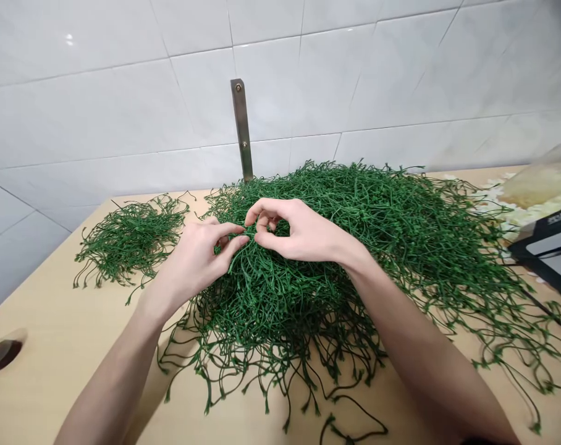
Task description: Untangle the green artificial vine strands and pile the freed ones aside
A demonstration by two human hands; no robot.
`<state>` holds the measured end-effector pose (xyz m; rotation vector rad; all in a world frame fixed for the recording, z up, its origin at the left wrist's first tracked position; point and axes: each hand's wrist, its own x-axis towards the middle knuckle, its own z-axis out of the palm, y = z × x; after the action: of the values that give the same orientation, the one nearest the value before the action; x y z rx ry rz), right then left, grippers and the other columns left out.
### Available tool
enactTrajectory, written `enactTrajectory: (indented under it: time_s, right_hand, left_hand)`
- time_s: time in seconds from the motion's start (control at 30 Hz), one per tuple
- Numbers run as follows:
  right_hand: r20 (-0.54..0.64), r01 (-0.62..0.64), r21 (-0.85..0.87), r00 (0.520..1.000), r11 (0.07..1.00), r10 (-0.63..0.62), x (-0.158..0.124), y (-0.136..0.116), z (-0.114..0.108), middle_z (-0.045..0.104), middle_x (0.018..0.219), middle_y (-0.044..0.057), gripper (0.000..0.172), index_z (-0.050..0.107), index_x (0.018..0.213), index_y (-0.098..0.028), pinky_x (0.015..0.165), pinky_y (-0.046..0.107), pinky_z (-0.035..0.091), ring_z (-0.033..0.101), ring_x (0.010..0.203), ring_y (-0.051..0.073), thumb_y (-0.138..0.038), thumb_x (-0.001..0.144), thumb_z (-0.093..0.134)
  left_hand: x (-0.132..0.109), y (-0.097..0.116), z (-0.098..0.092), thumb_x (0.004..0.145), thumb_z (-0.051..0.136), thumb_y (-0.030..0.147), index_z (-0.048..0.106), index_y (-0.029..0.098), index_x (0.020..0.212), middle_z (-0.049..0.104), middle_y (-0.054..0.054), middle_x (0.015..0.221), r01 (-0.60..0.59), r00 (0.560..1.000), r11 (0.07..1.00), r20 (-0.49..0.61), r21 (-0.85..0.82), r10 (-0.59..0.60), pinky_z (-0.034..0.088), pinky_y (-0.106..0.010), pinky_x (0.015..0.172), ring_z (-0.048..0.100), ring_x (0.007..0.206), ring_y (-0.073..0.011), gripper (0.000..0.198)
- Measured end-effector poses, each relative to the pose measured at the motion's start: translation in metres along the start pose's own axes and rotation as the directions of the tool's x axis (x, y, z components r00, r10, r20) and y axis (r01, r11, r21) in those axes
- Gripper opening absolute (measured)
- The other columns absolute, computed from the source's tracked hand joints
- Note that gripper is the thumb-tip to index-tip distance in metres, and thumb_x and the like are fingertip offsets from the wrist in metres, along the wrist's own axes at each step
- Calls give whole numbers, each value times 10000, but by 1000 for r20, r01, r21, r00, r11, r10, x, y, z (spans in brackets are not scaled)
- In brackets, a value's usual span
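Note:
A large heap of thin green plastic stems [285, 296] with small forked ends spreads over the table in front of me. Above its near left part, my left hand [194, 253] pinches a green stem between thumb and forefinger. My right hand [299, 232] faces it, almost touching, with its fingers curled in towards the thumb. Whatever those right fingertips hold, if anything, is too small to make out against the green. A smaller bunch of the same stems [130, 241] lies to the left of my left hand.
Behind the wooden table [53, 346] rises a white tiled wall [123, 111] with a metal bracket [242, 130]. White flowers [496, 201], a clear plastic bag [547, 173] and a black-framed object [547, 244] are at the right. A round dark hole [2, 355] is at the left.

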<state>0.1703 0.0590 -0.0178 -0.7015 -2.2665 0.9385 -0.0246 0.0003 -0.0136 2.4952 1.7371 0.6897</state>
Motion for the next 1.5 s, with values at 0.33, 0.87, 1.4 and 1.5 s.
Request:
enactTrajectory:
  time_s: [0.33, 0.87, 1.4, 1.5]
  right_hand:
    - [70, 6, -38, 998, 999, -3, 0, 0, 1, 585, 647, -52, 198, 573, 989, -166, 550, 249, 337, 426, 544, 87, -156, 811, 487]
    - [-28, 36, -169, 999, 985, -41, -1, -5, 6, 501, 561, -76, 174, 550, 946, -174, 532, 229, 326, 370, 499, 83, -123, 814, 450]
    - [80, 123, -174, 991, 977, -111, -1, -2, 11, 474, 566, -89, 264, 458, 1034, -193, 527, 231, 298, 360, 503, 89, -82, 798, 423]
    - [67, 184, -105, 982, 977, -178, 0, 1, 12, 508, 570, -93, 300, 464, 1025, -185, 527, 215, 330, 389, 505, 81, -36, 770, 418]
  left_hand:
    - [-7, 11, 1, 970, 430, 280, 728, 123, 875, 573, -27, 502, -256, 948, 858, -58, 446, 313, 373, -281, 538, 460, 552, -170, 350]
    - [-9, 20, 6, 1000, 362, 262, 593, 158, 882, 622, -18, 530, -181, 971, 753, -5, 632, 238, 256, -280, 458, 576, 493, -169, 280]
    - [-1, -7, 8, 912, 377, 49, 655, 135, 1102, 728, -94, 954, -327, 943, 883, 183, 337, 279, 506, -335, 694, 630, 814, -220, 348]
    - [-1, -11, 6, 936, 371, 77, 671, 155, 1098, 704, -64, 844, -307, 950, 920, 132, 243, 282, 458, -286, 621, 582, 697, -176, 350]
